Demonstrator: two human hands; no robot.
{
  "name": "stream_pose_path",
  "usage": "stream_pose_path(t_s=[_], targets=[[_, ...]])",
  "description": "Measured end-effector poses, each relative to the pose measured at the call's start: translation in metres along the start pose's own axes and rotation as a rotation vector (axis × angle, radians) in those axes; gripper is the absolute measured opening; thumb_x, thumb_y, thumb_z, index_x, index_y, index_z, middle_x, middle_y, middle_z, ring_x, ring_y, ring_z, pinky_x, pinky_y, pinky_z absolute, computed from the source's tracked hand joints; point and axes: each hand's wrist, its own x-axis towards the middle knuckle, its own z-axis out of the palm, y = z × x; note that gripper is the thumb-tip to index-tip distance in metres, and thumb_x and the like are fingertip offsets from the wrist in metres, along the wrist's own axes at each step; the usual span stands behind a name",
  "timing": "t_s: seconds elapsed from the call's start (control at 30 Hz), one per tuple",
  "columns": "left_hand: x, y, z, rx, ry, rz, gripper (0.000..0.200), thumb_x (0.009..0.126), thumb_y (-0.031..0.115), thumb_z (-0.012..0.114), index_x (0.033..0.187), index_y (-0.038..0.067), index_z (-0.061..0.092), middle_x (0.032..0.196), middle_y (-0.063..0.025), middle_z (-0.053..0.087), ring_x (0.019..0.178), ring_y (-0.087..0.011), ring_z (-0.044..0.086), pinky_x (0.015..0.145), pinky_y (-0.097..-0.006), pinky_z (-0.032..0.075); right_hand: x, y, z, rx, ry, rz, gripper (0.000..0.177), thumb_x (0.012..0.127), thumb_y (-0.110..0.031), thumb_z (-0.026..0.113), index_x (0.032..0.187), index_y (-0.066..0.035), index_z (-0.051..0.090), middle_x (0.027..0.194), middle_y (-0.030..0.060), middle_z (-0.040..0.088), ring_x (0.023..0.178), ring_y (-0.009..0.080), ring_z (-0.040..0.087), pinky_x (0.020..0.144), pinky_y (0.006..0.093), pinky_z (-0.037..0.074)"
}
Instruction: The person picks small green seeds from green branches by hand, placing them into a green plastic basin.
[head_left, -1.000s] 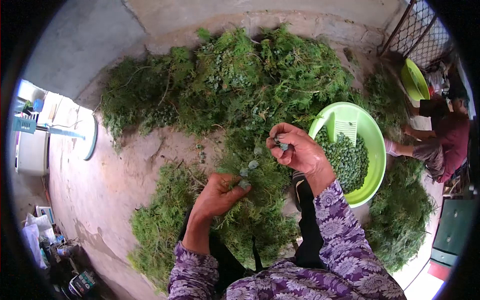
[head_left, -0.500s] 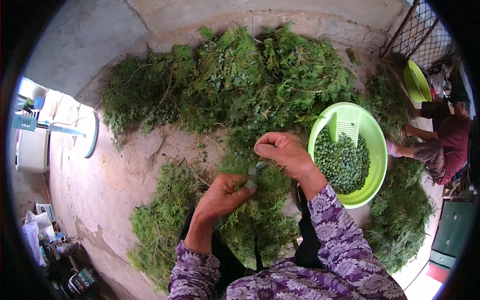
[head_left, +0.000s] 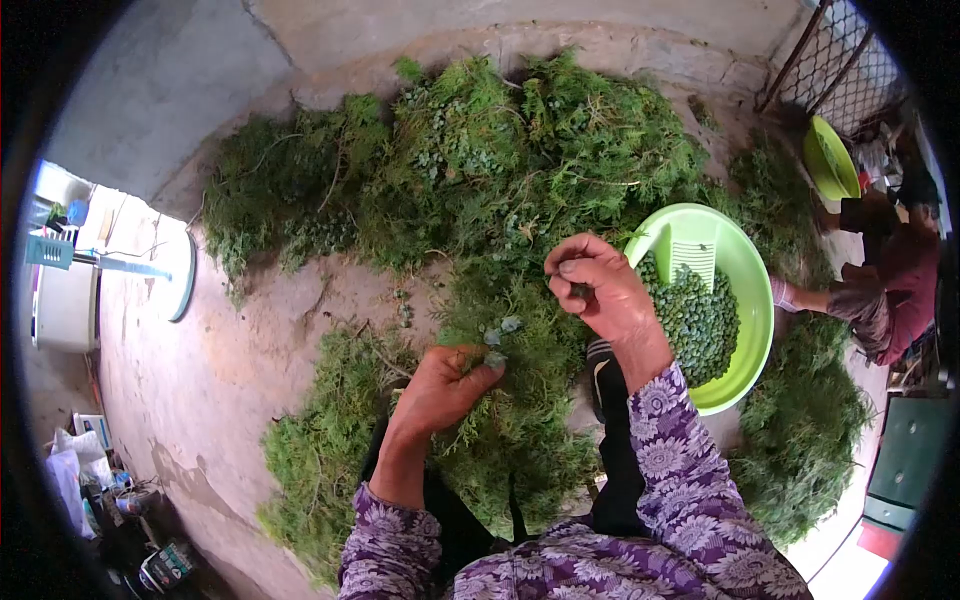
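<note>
My left hand (head_left: 443, 388) is closed, thumb against fingers, on an evergreen sprig (head_left: 494, 338) with pale blue-green cones at its tip. Beneath it lies a heap of cut evergreen branches (head_left: 520, 430), between my legs. My right hand (head_left: 607, 293) is raised, its fingers curled in; what they hold, if anything, is hidden. Just right of that hand stands a lime-green basin (head_left: 757, 340) with a built-in ribbed washboard. Many small green cones (head_left: 692, 325) fill its lower part.
A long pile of evergreen branches (head_left: 450, 160) lies along the wall ahead. More branches (head_left: 800, 430) lie right of the basin. A person in a maroon top (head_left: 905, 290) sits at far right near another green basin (head_left: 830, 160). A fan (head_left: 180, 270) stands at left.
My right hand has moved away from the sprig, rightward toward the basin, with its fingers curled. My left hand has shifted slightly left, still gripping the sprig.
</note>
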Motion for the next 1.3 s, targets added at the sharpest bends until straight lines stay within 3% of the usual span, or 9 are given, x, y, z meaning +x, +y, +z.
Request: stream_pose_path(t_s=[0.07, 0.13, 0.23, 0.57, 0.77, 0.83, 0.97, 1.2, 1.3], targets=[[0.0, 0.001, 0.0, 0.004, 0.019, -0.009, 0.015, 0.08, 0.013, 0.056, 0.079, -0.001, 0.058, 0.058, 0.0019, 0.047, 0.055, -0.005, 0.038, 0.049, -0.0247, 0.035, -0.005, -0.002, -0.001, -0.167, -0.284, 0.011, 0.01, 0.074, -0.002, 0.057, 0.084, -0.001, 0.056, 0.064, 0.0032, 0.053, 0.053, 0.0064, 0.045, 0.04, 0.0174, 0.029], [0.0, 0.009, -0.001, 0.062, -0.009, 0.032, 0.015, 0.081, 0.013, 0.056, 0.079, -0.002, 0.058, 0.058, 0.0035, 0.046, 0.055, -0.0046, 0.037, 0.048, -0.0238, 0.034, -0.008, -0.001, 0.001, -0.288, -0.287, 0.071, 0.013, 0.071, -0.004, 0.062, 0.084, -0.002, 0.059, 0.066, 0.0029, 0.056, 0.062, 0.0071, 0.05, 0.048, 0.0188, 0.037], [0.002, 0.006, 0.0, 0.027, -0.008, -0.001, 0.015, 0.08, 0.013, 0.056, 0.078, -0.002, 0.057, 0.057, 0.0046, 0.046, 0.055, -0.0039, 0.037, 0.047, -0.0231, 0.033, -0.01, 0.009, 0.008, -0.94, -0.417, -0.26, 0.023, 0.066, -0.011, 0.069, 0.087, -0.005, 0.061, 0.076, -0.0003, 0.06, 0.072, 0.0075, 0.054, 0.066, 0.0228, 0.044], [0.004, -0.001, 0.001, -0.068, -0.037, -0.033, 0.007, 0.077, 0.009, 0.06, 0.078, 0.002, 0.058, 0.064, 0.0064, 0.052, 0.058, -0.0028, 0.043, 0.052, -0.0224, 0.035, -0.011, 0.021, 0.006, -1.156, -0.392, -0.258, 0.02, 0.065, -0.012, 0.067, 0.081, -0.004, 0.06, 0.073, 0.0002, 0.058, 0.072, 0.0081, 0.053, 0.066, 0.0231, 0.042], [-0.004, 0.014, 0.004, -0.108, 0.054, 0.006, 0.011, 0.08, 0.01, 0.058, 0.08, -0.001, 0.06, 0.061, 0.0039, 0.05, 0.058, -0.0034, 0.041, 0.048, -0.0233, 0.034, -0.01, 0.014, 0.001, -0.902, -0.448, -0.102, 0.018, 0.066, -0.015, 0.064, 0.075, -0.001, 0.058, 0.064, 0.0029, 0.056, 0.057, 0.01, 0.051, 0.052, 0.0233, 0.041], [-0.002, 0.011, -0.004, 0.104, -0.082, 0.019, 0.014, 0.08, 0.012, 0.058, 0.08, -0.002, 0.06, 0.061, 0.0019, 0.052, 0.058, -0.004, 0.042, 0.049, -0.0241, 0.036, -0.009, 0.002, -0.001, -0.302, -0.218, 0.269, 0.012, 0.067, -0.012, 0.063, 0.068, -0.003, 0.055, 0.057, 0.0008, 0.05, 0.048, 0.0072, 0.044, 0.039, 0.0198, 0.031], [-0.006, 0.007, -0.004, 0.137, 0.003, 0.07, 0.016, 0.079, 0.013, 0.058, 0.077, -0.002, 0.06, 0.059, 0.0005, 0.05, 0.058, -0.0047, 0.042, 0.049, -0.0246, 0.036, -0.003, -0.007, -0.012, 0.164, -0.325, 0.085, 0.009, 0.069, -0.004, 0.058, 0.072, -0.004, 0.05, 0.062, 0.0031, 0.051, 0.046, 0.0065, 0.044, 0.032, 0.0166, 0.024], [0.002, 0.005, 0.0, 0.075, 0.064, 0.01, 0.014, 0.08, 0.012, 0.055, 0.077, -0.002, 0.057, 0.057, 0.0023, 0.047, 0.056, -0.0048, 0.04, 0.048, -0.0249, 0.036, -0.02, 0.01, 0.017, -0.404, -0.333, 0.229, 0.024, 0.072, -0.013, 0.063, 0.092, -0.003, 0.054, 0.073, 0.003, 0.053, 0.051, 0.0066, 0.049, 0.039, 0.0145, 0.033], [0.004, 0.004, 0.003, 0.077, 0.103, -0.022, 0.014, 0.079, 0.011, 0.056, 0.076, -0.002, 0.057, 0.055, 0.0026, 0.045, 0.054, -0.0048, 0.038, 0.046, -0.025, 0.035, -0.017, 0.024, 0.016, -0.864, -0.357, -0.058, 0.031, 0.066, -0.014, 0.071, 0.094, -0.006, 0.058, 0.075, -0.0007, 0.052, 0.06, 0.0046, 0.049, 0.049, 0.0179, 0.039]])
